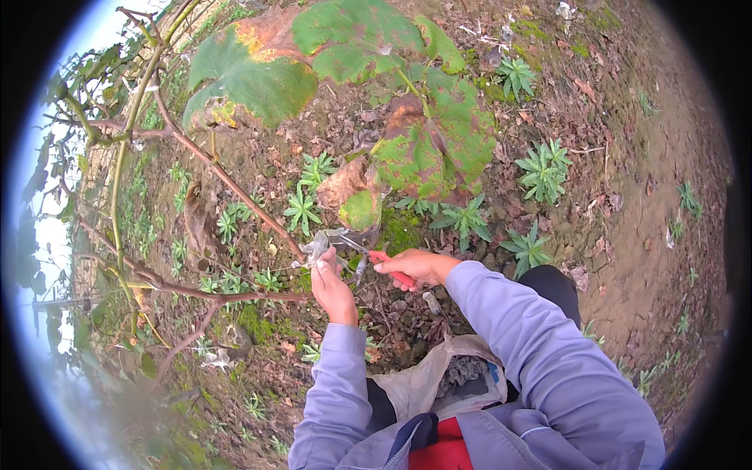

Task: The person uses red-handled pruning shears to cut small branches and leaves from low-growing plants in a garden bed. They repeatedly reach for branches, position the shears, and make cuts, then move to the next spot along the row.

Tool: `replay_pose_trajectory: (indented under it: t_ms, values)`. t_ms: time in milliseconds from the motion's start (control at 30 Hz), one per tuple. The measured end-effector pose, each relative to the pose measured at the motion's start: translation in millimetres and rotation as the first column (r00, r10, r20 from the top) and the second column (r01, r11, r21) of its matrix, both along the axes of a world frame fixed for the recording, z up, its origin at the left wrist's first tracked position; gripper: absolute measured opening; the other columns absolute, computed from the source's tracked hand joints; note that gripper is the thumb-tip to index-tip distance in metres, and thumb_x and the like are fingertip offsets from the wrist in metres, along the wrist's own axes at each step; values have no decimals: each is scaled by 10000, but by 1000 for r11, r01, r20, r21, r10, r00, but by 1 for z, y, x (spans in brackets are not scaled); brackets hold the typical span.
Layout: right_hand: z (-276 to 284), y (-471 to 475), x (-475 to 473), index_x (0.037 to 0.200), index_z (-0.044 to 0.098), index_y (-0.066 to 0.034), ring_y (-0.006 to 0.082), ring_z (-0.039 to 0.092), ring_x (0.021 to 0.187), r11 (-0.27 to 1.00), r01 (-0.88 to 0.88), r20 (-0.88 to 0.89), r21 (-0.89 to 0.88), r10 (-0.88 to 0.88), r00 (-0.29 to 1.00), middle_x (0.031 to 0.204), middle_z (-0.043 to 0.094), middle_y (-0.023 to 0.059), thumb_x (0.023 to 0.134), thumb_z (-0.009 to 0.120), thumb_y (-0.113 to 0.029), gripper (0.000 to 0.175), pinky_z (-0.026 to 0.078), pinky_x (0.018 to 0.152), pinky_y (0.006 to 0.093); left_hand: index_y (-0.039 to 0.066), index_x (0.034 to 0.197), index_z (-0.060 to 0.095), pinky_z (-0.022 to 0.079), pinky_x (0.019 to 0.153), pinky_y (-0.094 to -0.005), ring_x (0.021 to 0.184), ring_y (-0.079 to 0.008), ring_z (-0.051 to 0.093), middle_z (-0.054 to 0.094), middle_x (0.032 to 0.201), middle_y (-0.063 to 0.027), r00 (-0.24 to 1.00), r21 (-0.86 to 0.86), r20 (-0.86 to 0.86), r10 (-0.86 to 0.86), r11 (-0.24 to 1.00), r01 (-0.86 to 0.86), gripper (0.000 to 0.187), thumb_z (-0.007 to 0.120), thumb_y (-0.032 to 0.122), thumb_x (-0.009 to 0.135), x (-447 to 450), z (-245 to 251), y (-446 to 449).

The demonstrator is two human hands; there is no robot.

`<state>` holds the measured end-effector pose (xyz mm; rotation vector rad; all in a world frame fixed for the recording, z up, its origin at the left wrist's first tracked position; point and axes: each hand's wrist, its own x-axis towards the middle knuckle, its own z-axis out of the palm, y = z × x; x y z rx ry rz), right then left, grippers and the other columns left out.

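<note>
My left hand (335,291) pinches a crumpled translucent plastic film (315,247) at the cut-looking end of a brown woody vine branch (235,191). To its right, my right hand (414,269) is closed around a red-handled tool (395,270), whose thin metal shaft points up and left towards the film. The tip of the tool is hard to make out against the film. A small grey coiled object (361,269) lies or hangs between my two hands; what it is cannot be told.
Large vine leaves (364,41) with brown patches hang ahead. More vine branches (170,286) cross at the left. An open cloth bag (411,382) with grey crumpled pieces (465,373) sits at my lap. Small green weeds (544,170) and dry leaves cover the soil.
</note>
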<state>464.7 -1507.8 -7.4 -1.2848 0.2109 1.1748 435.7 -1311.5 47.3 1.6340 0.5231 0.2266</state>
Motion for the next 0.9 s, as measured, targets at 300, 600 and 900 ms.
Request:
replay_pose_trajectory:
  t_ms: [300, 600, 900]
  values:
    - [-17, 2, 17, 1077, 693, -51, 147, 613, 644, 989, -87, -51, 119, 93, 994, 803, 643, 64, 878, 764, -624, 611, 458, 528, 288, -28, 1320, 575, 442, 1120, -434, 1359, -291, 581, 628, 1430, -179, 1000, -47, -7, 5, 999, -5, 411, 341, 267, 1156, 0, 6, 1]
    - [-25, -8, 34, 1120, 710, -84, 138, 610, 606, 983, -169, 13, 75, 169, 986, 785, 649, 48, 851, 774, -631, 613, 451, 527, 293, -9, 1330, 552, 406, 1155, -453, 1398, -304, 542, 603, 1457, -186, 1000, -85, 10, -7, 996, 7, 397, 340, 280, 1159, 3, 8, 0]
    - [-32, 3, 50, 906, 742, -44, 125, 562, 527, 986, -164, 154, 27, 158, 975, 673, 615, 43, 846, 797, -606, 568, 405, 474, 288, 56, 1230, 545, 405, 1163, -472, 1407, -319, 530, 592, 1462, -182, 998, -197, 56, 6, 980, 5, 303, 345, 274, 1163, 7, -2, 2]
